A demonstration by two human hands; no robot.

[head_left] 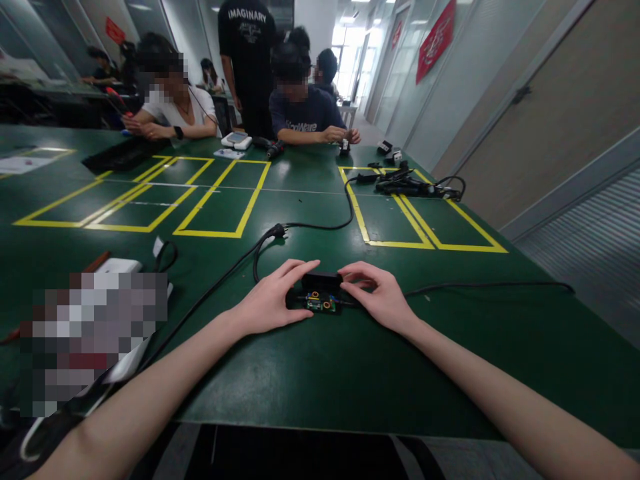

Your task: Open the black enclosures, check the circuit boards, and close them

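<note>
A small black power adapter (321, 281) lies opened on the green table (310, 373), its circuit board (320, 303) with coloured parts showing. My left hand (270, 303) grips its left end, fingers curled over the top. My right hand (377, 297) pinches its right end. A black cable (480, 287) runs from the adapter to the right, and another black cable (235, 267) loops away to the left and back.
Yellow tape rectangles (220, 200) mark the table. A heap of black adapters and cables (410, 185) lies at the far right. A white device (119, 265) and a blurred patch sit at my left. Several people sit or stand at the far edge.
</note>
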